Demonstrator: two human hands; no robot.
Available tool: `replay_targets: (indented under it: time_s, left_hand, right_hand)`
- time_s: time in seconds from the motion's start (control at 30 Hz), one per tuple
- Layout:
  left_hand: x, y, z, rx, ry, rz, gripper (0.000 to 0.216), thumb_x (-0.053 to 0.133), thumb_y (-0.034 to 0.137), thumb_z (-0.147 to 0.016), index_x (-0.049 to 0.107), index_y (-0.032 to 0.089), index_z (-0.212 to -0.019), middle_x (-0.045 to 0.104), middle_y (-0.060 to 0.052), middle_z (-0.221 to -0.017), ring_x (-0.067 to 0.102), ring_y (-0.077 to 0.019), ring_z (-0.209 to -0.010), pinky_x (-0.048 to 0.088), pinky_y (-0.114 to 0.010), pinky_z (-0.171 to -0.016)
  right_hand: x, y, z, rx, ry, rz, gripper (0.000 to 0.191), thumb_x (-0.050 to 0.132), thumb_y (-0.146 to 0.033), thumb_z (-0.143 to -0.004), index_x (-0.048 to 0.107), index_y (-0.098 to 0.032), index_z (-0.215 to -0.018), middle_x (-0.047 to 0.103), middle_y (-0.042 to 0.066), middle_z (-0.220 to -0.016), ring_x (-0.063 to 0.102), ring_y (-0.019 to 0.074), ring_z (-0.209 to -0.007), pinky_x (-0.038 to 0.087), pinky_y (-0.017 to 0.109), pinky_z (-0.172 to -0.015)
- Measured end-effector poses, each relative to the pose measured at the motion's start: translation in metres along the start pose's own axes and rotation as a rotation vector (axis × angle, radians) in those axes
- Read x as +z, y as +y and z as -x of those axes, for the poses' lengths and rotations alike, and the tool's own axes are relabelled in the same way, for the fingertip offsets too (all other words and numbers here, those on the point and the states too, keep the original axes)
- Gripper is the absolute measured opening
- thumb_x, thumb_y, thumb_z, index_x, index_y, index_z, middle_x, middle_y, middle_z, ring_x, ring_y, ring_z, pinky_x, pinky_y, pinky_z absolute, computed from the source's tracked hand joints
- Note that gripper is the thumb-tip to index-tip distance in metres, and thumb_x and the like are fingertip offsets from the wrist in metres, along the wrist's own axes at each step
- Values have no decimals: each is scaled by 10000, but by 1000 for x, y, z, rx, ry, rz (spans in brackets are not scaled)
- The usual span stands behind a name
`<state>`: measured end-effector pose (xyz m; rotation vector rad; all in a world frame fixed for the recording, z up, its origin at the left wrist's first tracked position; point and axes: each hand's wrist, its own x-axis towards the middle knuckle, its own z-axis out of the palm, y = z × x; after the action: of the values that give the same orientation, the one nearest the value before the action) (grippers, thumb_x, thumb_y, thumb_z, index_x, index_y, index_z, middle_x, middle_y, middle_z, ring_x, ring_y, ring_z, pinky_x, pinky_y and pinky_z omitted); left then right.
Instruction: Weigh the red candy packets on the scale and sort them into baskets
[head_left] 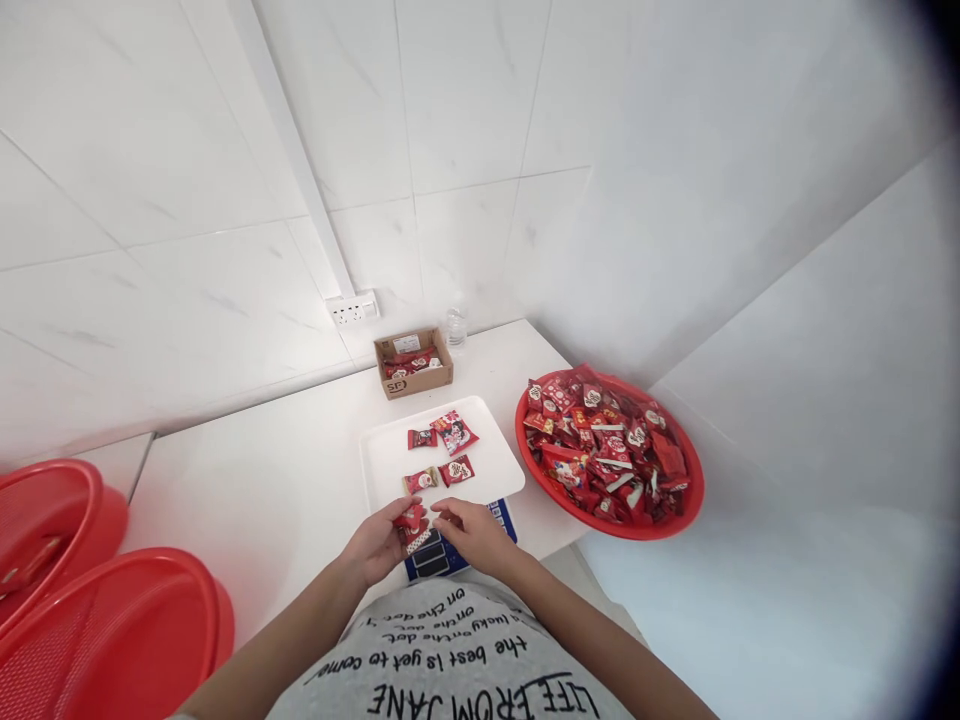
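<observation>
Clutching red packets [411, 517] in the left hand [381, 545] at the near edge of the white tray [382, 465], with the right hand [474, 532] half-curled alongside in unclear grip; flanked by open worktop [247, 455] left, red basin [696, 498] right.

And it's red leading from the off! The packet [411, 518] in hand is bright red, with a pale, dark-dotted band at one end. Against the plain white tray [384, 445], there's a pink-and-red bag [454, 432] with a cartoon print, a red-and-gold sweet [420, 482], a deep red wrapper [457, 470] with dark marks on a cream patch. Blue from the scale [431, 562], with dark panels! Solid red for the bowl [697, 480], solid red again for the baskets [217, 620], one dotted with mesh. Brown box [421, 382], black letters, white label. Grey shirt [450, 650], black writing; white wall [225, 270], faint grey streaks!
</observation>
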<state>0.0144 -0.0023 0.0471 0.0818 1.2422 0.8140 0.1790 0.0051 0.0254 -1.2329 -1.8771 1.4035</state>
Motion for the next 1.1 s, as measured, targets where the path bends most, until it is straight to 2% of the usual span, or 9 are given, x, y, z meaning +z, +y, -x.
replay_targets:
  time_s: [0.1,0.2,0.37,0.47,0.63,0.77,0.83,0.93,1.1]
  left_hand:
    - [6,-5,7,-3,-134,-125,178,580,119,-707,587,145,-883,640,-29,-727,606,-137,-622,485,-261,-602]
    - [12,-11,14,-23,-256,-203,225,616,80,-654,599,139,-871,663,-55,-798,627,-162,-711,481,-279,-680]
    - [14,-19,21,14,-330,-321,209,700,249,-658,628,149,-826,667,-50,-720,624,-168,-694,458,-276,-685]
    - [12,-21,24,30,-325,-413,193,696,307,-661,632,145,-745,653,-28,-663,593,-141,-633,429,-239,-638]
    - [11,-23,22,56,-279,-505,255,643,407,-695,612,155,-714,620,-4,-617,552,-127,-598,396,-223,-604]
    - [13,-24,20,181,-205,-556,275,658,419,-675,573,158,-678,572,33,-577,487,-93,-522,355,-203,-537]
    - [14,-23,20,219,-213,-543,282,661,420,-673,564,156,-676,578,31,-596,493,-90,-530,363,-203,-541]
    - [13,-24,16,181,-228,-471,287,672,415,-668,564,151,-699,587,19,-607,514,-94,-537,378,-205,-541]
    - [4,-25,6,176,-68,-275,281,676,386,-676,551,165,-796,572,32,-579,481,-70,-467,356,-180,-474]
  right_hand:
    - [7,6,8,105,-23,-169,366,526,-356,-794,514,-199,-1125,594,-13,-694,540,119,-620,423,246,-611]
    - [10,11,12,164,-3,-246,389,537,-393,-782,506,-195,-1115,545,-33,-644,506,106,-570,406,236,-568]
    - [10,14,17,261,-59,-435,379,580,-439,-726,548,-203,-1021,558,-27,-632,518,116,-535,400,237,-499]
    - [9,13,22,264,-45,-463,302,589,-415,-711,578,-199,-922,566,-24,-622,518,114,-533,401,238,-495]
    - [8,11,26,267,-18,-451,247,595,-363,-703,571,-189,-876,578,-24,-618,514,107,-519,395,234,-494]
    - [12,14,27,274,34,-454,255,603,-366,-701,530,-192,-872,564,-34,-613,511,104,-507,378,221,-464]
    - [13,16,27,299,46,-452,242,593,-406,-708,504,-192,-778,566,-28,-609,505,104,-494,366,218,-447]
    - [12,17,26,326,33,-454,294,581,-461,-708,467,-193,-668,573,-20,-598,507,104,-495,353,217,-451]
    - [-3,10,7,338,134,-497,320,576,-490,-706,488,-185,-659,551,-36,-574,484,86,-497,340,209,-472]
